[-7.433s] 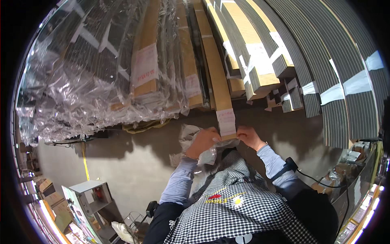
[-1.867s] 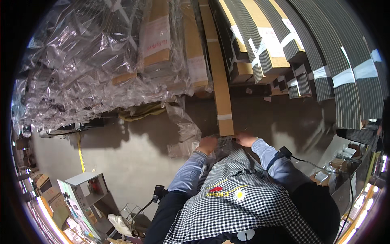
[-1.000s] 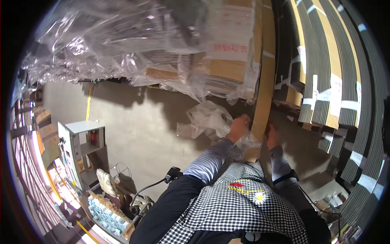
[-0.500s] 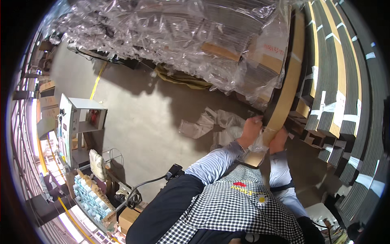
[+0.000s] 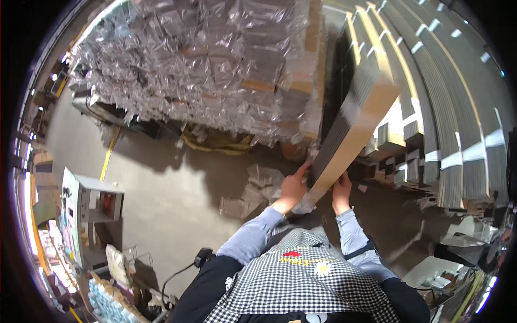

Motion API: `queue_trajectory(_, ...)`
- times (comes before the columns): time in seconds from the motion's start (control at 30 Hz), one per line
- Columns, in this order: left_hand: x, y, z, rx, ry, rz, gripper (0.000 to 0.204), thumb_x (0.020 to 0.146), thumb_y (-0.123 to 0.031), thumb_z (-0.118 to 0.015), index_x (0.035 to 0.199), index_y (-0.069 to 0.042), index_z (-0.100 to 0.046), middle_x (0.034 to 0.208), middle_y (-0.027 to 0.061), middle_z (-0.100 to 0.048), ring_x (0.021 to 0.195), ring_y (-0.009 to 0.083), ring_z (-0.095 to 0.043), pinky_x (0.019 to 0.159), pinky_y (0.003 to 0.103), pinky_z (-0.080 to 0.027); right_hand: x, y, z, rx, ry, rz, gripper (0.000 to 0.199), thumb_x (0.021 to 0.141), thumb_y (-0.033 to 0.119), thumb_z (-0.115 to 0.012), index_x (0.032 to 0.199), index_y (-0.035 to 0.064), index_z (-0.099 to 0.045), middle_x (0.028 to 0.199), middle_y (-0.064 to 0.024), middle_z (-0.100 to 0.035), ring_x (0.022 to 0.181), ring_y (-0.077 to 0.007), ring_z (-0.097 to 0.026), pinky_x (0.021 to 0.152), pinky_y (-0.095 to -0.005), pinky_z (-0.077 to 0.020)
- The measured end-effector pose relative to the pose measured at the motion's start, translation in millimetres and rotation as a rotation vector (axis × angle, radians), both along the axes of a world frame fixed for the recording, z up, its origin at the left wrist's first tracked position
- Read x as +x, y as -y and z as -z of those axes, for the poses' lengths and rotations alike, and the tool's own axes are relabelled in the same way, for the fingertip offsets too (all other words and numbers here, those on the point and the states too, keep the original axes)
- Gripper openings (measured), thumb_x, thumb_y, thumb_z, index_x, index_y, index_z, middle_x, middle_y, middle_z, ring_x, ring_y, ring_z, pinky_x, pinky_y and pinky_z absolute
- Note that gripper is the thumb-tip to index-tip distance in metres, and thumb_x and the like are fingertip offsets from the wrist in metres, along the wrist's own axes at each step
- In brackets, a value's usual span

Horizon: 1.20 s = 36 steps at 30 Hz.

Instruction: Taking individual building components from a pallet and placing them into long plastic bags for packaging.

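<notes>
A long bundle of thin dark-grey strips (image 5: 335, 141) with a tan cardboard face (image 5: 358, 132) slants up and away from me, its far part blurred. At its near end, my left hand (image 5: 293, 189) is closed on the left side, with the index finger stretched along it. My right hand (image 5: 341, 192) is closed against the right side, its fingers partly hidden by the bundle. Clear plastic film (image 5: 305, 204) hangs at the near end, close to my left hand. More crumpled plastic (image 5: 250, 194) lies on the floor to the left.
Ahead stands a tall stack wrapped in clear plastic (image 5: 215, 70). Similar long grey bundles (image 5: 452, 107) with white bands are piled at the right. A grey-white cabinet (image 5: 99, 199) and a tray of pale-blue pieces (image 5: 107, 301) stand on the left.
The bundle has tilted, so its layered grey side shows and its far end has come nearer. Both hands remain at its near end. My view has swung to the right.
</notes>
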<state>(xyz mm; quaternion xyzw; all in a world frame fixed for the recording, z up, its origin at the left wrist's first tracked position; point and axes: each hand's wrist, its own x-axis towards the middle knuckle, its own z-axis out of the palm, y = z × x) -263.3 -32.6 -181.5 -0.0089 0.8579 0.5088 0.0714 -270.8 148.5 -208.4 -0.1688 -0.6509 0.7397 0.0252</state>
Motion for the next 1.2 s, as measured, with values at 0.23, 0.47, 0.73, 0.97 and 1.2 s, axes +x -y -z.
queue_trajectory(0.23, 33.3, 25.6, -77.7, 0.199, -0.323, 0.099, 0.048, 0.082, -0.001, -0.051, 0.127, -0.013, -0.061, 0.106, 0.0173, -0.069, 0.1, 0.0325, -0.067, 0.085, 0.036, -0.053, 20.2, 26.2, -77.2, 0.036, -0.256, -0.082, 0.007, 0.093, 0.0, -0.055, 0.099, 0.0034, -0.056, 0.08, 0.0018, -0.059, 0.07, -0.0025, -0.051, 0.06, -0.0196, -0.0396)
queue_trajectory(0.47, 56.1, 51.1, -102.3, -0.095, -0.216, 0.436, 0.022, 0.087, -0.021, -0.066, 0.087, 0.0, -0.062, 0.075, 0.0152, -0.062, 0.069, 0.0235, -0.063, 0.062, 0.035, -0.047, 77.9, 18.3, -74.2, -0.094, -0.331, -0.091, 0.019, 0.096, 0.01, -0.056, 0.112, 0.003, -0.049, 0.082, 0.0007, -0.056, 0.071, -0.0058, -0.05, 0.065, -0.0213, -0.0432)
queue_trajectory(0.73, 69.5, 76.2, -230.0, 1.261, -0.249, 0.602, 0.022, 0.09, -0.014, -0.062, 0.075, -0.001, -0.053, 0.063, 0.0107, -0.058, 0.055, 0.0139, -0.054, 0.047, 0.026, -0.043, 111.5, 34.7, 43.9, 0.74, -0.235, -0.829, 0.104, 0.069, 0.031, -0.084, 0.148, 0.002, -0.021, 0.146, -0.0213, -0.034, 0.132, -0.0366, -0.038, 0.109, -0.0441, -0.0336)
queue_trajectory(0.97, 47.4, 73.2, -268.3, 0.907, -0.487, 0.002, 0.039, 0.092, -0.009, -0.06, 0.13, -0.007, -0.05, 0.089, 0.01, -0.064, 0.068, 0.009, -0.056, 0.057, 0.022, -0.045, 72.7, 43.1, 22.5, 0.246, -0.245, -0.532, 0.09, 0.073, 0.014, -0.08, 0.147, 0.0055, -0.03, 0.138, -0.0145, -0.049, 0.129, -0.0236, -0.045, 0.107, -0.0372, -0.036)
queue_trajectory(1.2, 40.6, 65.2, -111.4, 0.068, 0.144, 0.88, 0.028, 0.075, 0.002, -0.059, 0.1, -0.004, -0.071, 0.1, 0.0118, -0.071, 0.099, 0.0256, -0.068, 0.088, 0.036, -0.052, -152.0, 30.4, -120.7, 0.121, -0.485, -0.001, 0.059, 0.086, 0.019, -0.068, 0.137, -0.0014, -0.047, 0.116, -0.0093, -0.065, 0.1, -0.0171, -0.061, 0.084, -0.0319, -0.0495)
